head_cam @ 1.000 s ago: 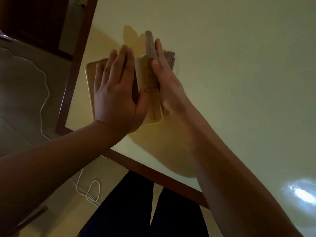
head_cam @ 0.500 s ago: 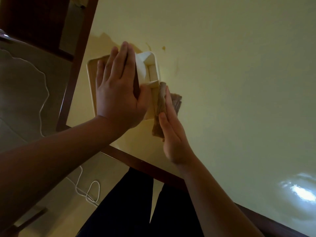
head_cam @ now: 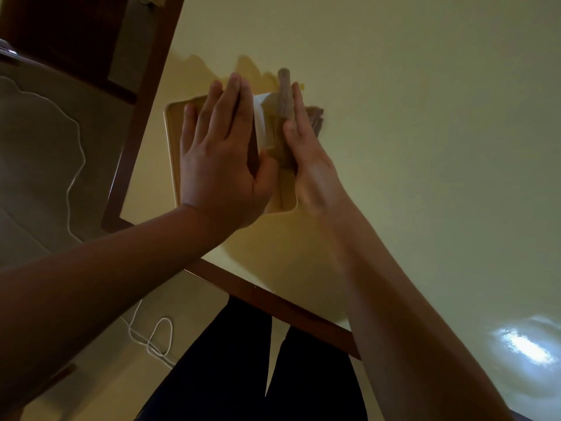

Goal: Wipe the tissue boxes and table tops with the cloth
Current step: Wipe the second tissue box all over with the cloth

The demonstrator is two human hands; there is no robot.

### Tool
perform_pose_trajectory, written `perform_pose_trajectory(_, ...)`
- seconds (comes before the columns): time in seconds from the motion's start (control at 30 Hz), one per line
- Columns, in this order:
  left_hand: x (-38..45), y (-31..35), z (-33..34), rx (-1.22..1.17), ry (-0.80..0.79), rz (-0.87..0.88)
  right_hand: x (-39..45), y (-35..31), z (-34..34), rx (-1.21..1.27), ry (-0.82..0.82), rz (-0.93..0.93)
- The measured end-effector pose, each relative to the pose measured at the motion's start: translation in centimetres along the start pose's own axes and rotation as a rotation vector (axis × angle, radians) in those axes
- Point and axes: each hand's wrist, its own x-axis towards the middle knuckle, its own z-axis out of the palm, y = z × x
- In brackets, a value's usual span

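The tissue box (head_cam: 262,126) sits on a tray (head_cam: 173,129) near the table (head_cam: 425,147) corner. The right hand (head_cam: 306,153), flat with fingers together, presses the cloth (head_cam: 285,95) against the box's right side; half a second ago it was at the near end, now it is at the far end, so this stroke looks nearly done. The left hand (head_cam: 218,159) lies flat and open, steadying the box. Both hands hide most of the box; motion blurs the cloth.
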Motion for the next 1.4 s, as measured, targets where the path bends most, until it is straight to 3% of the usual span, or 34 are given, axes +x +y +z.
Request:
perform_pose_trajectory(0.33, -0.1, 0.2, -0.1, 0.01, 0.012, -0.017, -2.4, 0.9, 0.6, -0.079, 0.01, -0.054)
perform_pose_trajectory(0.47, 0.0, 0.3, -0.2, 0.021, 0.015, -0.018, -6.9, 3.1, 0.9, 0.052, -0.018, -0.045)
perform_pose_trajectory(0.67, -0.1, 0.2, 0.0, 0.025, 0.018, -0.009, -10.2, 5.0, 2.0, -0.048, 0.112, -0.143)
perform_pose_trajectory(0.9, -0.1, 0.0, 0.2, -0.02, 0.032, -0.008, -7.5, 4.2, 2.1, 0.031, 0.093, -0.092)
perform_pose_trajectory(1.2, -0.1, -0.1, 0.1, -0.027, 0.015, -0.034, 3.2, -1.5, -0.1, -0.132, -0.009, -0.011)
perform_pose_trajectory(1.4, -0.6, -0.8, -0.3, 0.013, -0.013, 0.07, 1.7, -0.4, 0.1, -0.1, -0.021, -0.047)
